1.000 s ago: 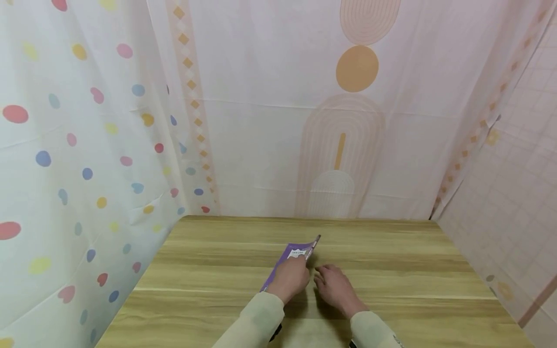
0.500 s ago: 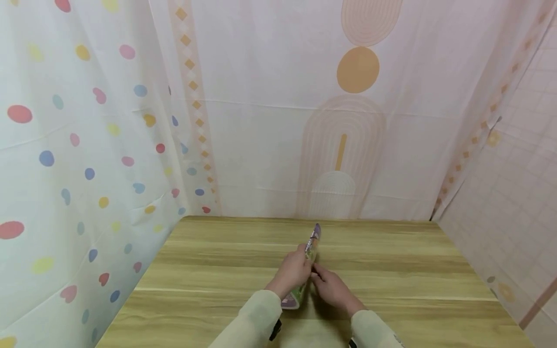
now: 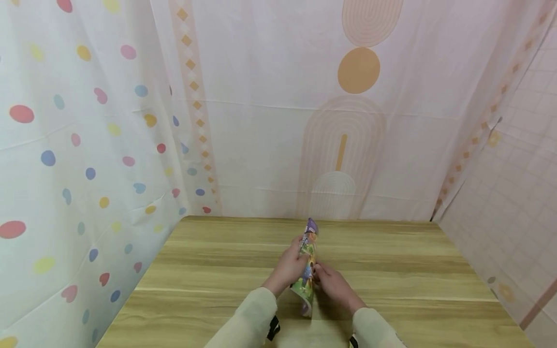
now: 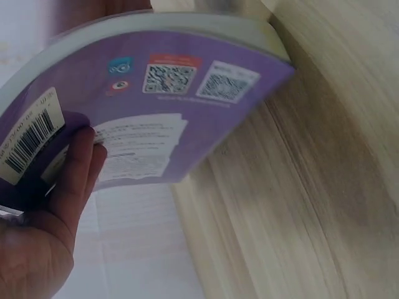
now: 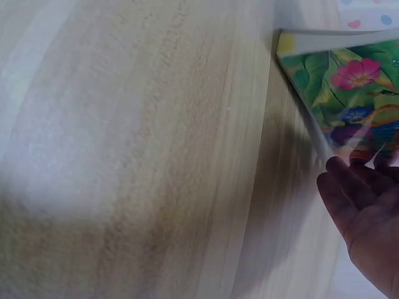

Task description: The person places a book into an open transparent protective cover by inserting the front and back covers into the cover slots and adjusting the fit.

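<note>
A glossy paperback book with a colourful illustrated cover stands on edge on the table, its cover bowed. My left hand grips the book from the left, with the thumb over the front cover. In the left wrist view, the fingers lie against the book's purple back, which carries a barcode and two QR codes. My right hand is at the book's right side. In the right wrist view, its loosely extended fingers touch the lower part of the flower-printed cover.
The wood-grain table reaches back to a patterned white curtain. A dotted curtain hangs along the left side, and a pale checked one on the right.
The left hand has turned the book from its purple back showing to its illustrated cover facing right, raising it on edge. My right hand has come from beside the book to its cover.
</note>
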`<action>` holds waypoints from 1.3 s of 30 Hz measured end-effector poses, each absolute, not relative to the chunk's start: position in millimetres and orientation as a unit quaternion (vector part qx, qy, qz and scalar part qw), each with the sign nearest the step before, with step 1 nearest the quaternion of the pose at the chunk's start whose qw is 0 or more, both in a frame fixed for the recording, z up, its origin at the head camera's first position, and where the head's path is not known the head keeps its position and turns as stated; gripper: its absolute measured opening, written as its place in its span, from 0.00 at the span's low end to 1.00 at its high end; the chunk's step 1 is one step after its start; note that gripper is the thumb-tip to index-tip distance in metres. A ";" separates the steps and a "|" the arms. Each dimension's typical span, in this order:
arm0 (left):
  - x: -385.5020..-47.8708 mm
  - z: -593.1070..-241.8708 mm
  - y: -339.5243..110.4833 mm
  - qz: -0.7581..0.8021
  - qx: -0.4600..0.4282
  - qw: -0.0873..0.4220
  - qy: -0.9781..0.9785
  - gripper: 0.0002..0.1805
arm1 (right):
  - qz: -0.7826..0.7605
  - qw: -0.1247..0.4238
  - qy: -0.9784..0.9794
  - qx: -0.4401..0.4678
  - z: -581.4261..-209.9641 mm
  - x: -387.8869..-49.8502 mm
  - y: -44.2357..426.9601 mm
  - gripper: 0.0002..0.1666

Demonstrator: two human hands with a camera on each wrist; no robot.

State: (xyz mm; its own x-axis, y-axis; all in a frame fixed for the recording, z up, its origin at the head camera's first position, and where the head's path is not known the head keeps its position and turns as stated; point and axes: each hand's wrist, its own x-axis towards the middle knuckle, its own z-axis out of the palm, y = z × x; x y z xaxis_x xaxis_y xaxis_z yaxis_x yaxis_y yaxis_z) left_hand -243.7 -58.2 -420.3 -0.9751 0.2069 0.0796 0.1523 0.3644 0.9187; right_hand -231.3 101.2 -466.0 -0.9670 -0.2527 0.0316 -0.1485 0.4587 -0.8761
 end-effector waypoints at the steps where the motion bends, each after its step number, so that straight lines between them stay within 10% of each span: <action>1: -243.7 -420.1 -58.7 0.563 0.109 0.028 0.819 0.31 | -0.513 0.055 0.849 -0.112 -465.7 -231.4 102.2 0.31; 16: -243.0 -421.4 -67.4 0.693 0.101 0.087 0.709 0.35 | -0.623 0.149 0.762 -0.095 -464.6 -236.1 113.2 0.37; 39: -253.4 -434.5 -86.4 0.679 0.021 0.087 0.729 0.32 | -0.672 0.067 0.732 0.089 -467.4 -250.3 120.1 0.30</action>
